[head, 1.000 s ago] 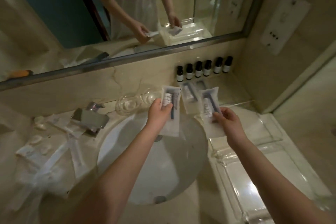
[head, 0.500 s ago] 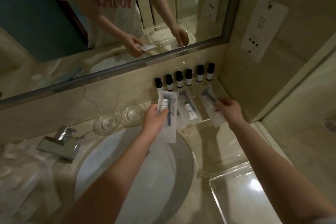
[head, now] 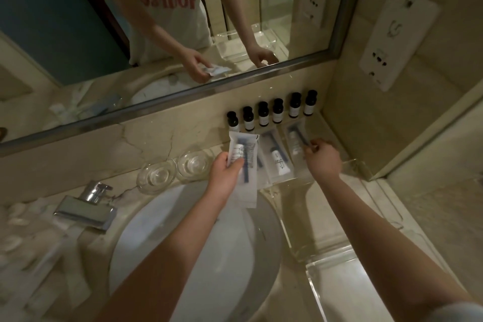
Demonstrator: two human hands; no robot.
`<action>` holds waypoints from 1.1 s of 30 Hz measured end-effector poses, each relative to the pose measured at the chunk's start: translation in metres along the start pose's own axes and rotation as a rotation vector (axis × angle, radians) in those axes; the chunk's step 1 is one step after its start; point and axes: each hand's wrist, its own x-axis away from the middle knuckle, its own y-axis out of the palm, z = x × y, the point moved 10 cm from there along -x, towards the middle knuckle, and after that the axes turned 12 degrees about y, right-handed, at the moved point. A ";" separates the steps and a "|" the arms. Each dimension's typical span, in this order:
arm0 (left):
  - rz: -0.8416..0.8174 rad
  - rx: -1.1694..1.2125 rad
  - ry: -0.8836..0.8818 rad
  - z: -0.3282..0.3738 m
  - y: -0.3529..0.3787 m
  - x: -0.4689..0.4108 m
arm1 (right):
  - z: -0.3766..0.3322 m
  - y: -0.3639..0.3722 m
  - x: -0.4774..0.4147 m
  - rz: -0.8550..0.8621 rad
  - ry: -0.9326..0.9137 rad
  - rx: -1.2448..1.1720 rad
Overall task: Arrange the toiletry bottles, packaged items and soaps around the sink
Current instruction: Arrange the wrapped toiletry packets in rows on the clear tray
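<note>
Over the sink (head: 193,256), head view: left hand (head: 224,172) is above the basin's back rim. Its thumb + fingers are curled round the lower half of a clear packet (head: 241,150) w/ a dark-handled toothbrush and small tube inside. That packet stands roughly upright, top edge just below the leftmost bottle.

Right hand (head: 324,159) reaches into the back-right corner, fingertips bent, pinching the near end of a 2nd packet (head: 294,138). It lies just in front of the two rightmost bottles; can't tell if it's fully down on the counter (head: 146,144).

Betw. the hands a 3rd packet (head: 275,162) lies flat, white tube at its near end, neither hand on it.

Six dark-capped bottles (head: 271,112) stand upright in a row against the wall under the mirror (head: 156,34): four close together, two slightly apart on the right.

Two glass dishes (head: 156,174) sit side by side behind the basin, left of the left hand. Chrome tap (head: 86,206) is at the basin's left. Beyond it are blurred white wrapped items (head: 21,219), too soft to ID. Clear tray (head: 339,282) sits right of the basin, partly under the right forearm. White wall plate (head: 397,36) is on the right wall.
</note>
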 end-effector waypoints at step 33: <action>-0.074 -0.767 0.966 0.100 0.018 0.083 | -0.070 -0.025 0.118 -0.488 -0.223 -0.655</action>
